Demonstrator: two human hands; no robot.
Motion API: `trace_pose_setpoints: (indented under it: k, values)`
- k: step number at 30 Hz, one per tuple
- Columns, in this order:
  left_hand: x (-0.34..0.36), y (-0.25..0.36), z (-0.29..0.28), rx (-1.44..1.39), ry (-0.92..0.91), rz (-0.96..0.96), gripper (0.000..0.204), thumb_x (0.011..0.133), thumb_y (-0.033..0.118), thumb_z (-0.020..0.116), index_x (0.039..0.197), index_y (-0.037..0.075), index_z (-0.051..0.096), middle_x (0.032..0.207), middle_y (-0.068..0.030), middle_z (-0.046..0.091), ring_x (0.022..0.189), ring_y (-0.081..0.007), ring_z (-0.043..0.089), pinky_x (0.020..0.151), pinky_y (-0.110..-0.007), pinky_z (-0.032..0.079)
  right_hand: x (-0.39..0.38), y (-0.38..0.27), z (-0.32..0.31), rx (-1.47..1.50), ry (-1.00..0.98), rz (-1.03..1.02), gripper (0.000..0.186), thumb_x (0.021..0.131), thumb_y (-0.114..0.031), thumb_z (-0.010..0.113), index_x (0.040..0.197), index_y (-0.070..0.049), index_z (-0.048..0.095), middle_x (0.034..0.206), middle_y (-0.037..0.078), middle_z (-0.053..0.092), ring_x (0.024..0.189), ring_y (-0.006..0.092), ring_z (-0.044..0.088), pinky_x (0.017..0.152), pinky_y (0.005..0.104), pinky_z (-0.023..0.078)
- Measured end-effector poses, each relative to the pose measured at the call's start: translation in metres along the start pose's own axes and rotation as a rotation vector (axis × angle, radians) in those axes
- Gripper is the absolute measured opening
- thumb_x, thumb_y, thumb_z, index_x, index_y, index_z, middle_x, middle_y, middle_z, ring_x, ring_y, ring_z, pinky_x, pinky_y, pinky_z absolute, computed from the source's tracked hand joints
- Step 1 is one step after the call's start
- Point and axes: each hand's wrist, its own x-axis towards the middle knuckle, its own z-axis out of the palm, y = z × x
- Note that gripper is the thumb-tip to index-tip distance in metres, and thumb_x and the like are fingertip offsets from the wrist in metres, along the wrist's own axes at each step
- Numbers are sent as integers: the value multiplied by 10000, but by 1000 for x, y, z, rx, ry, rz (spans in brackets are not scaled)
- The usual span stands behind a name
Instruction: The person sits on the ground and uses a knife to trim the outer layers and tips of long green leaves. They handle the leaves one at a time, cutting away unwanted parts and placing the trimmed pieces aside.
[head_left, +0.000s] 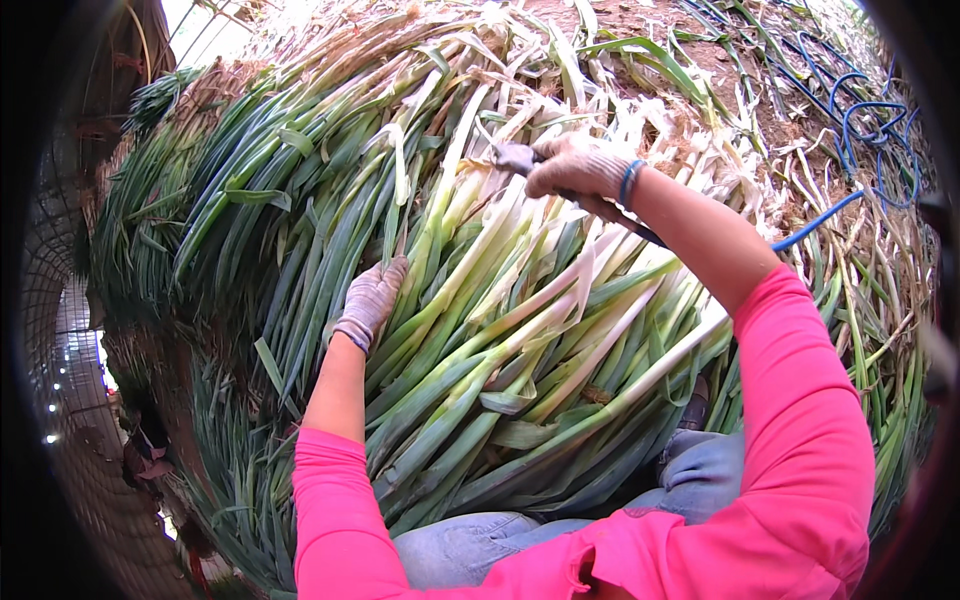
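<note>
A big heap of long green onions (540, 340), with white stems and green leaves, fills the view. My left hand (375, 295), in a pale glove, is closed on some leaves left of the middle. My right hand (575, 170), gloved too, grips a metal nozzle-like tool (514, 157) above the white stem ends. A dark rod or handle of this tool runs down to the right under my wrist, toward a blue hose (820, 220).
More onion bundles (190, 200) are piled at the left, beside a dark mesh wall (70, 380). At the back right, loops of blue hose (865, 125) lie on soil and trimmings (700, 55). My jeans-clad legs (460, 550) are under the pile's near edge.
</note>
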Motion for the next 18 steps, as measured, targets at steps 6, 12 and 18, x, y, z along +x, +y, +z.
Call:
trace_pose_setpoints:
  k: [6, 12, 18]
  values:
    - [-5, 11, 11, 11, -101, 9, 573, 915, 290, 758, 1358, -24, 579, 1203, -97, 695, 1049, -184, 630, 986, -319, 469, 42, 31, -17, -12, 164, -13, 331, 737, -349, 753, 908, -68, 710, 722, 20, 636, 641, 127, 564, 602, 295, 467]
    - [-7, 30, -26, -260, -150, -119, 643, 838, 217, 847, 1340, -50, 547, 1162, -78, 691, 1012, -154, 640, 913, -297, 509, -57, -10, 63, -251, -260, -42, 548, 719, -389, 766, 1204, -143, 700, 660, 17, 652, 514, 123, 600, 551, 292, 510]
    - [18, 16, -33, -282, -209, -79, 437, 896, 258, 798, 1219, 15, 633, 994, -6, 706, 843, -97, 644, 771, -269, 536, -69, -13, 83, -111, -386, 15, 625, 734, -295, 747, 1331, -148, 635, 663, 36, 602, 493, 129, 553, 483, 294, 477]
